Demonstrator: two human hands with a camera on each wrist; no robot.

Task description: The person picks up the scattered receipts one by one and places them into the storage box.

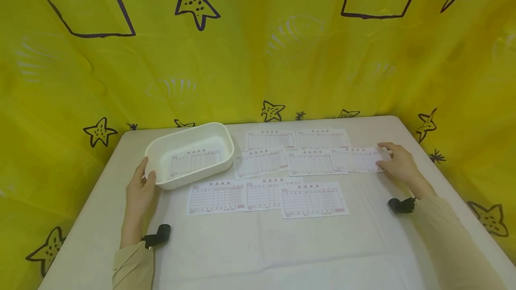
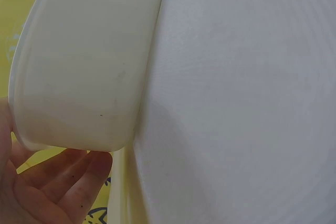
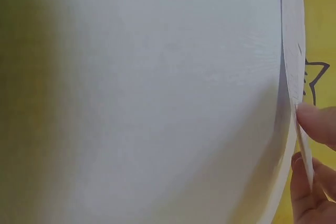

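A white plastic tub [image 1: 205, 173] stands at the left of the table, with one printed receipt slip [image 1: 195, 162] inside it. My left hand [image 1: 141, 187] grips the tub's near left corner; in the left wrist view the fingers [image 2: 86, 182] curl against its outer wall. At the far right, my right hand [image 1: 399, 164] pinches the right end of a receipt slip [image 1: 359, 160] between thumb and fingers. The right wrist view shows this held slip [image 3: 294, 66] edge-on, its end lifted off the cloth. Its left end overlaps a neighbouring slip [image 1: 308, 163].
More receipt slips lie in rows: two at the back [image 1: 271, 141], others in the middle [image 1: 260, 164], and a front row [image 1: 314, 200] whose slips partly overlap. A white cloth [image 1: 262, 254] covers the table. Behind hangs a yellow curtain [image 1: 250, 57] with starfish drawings.
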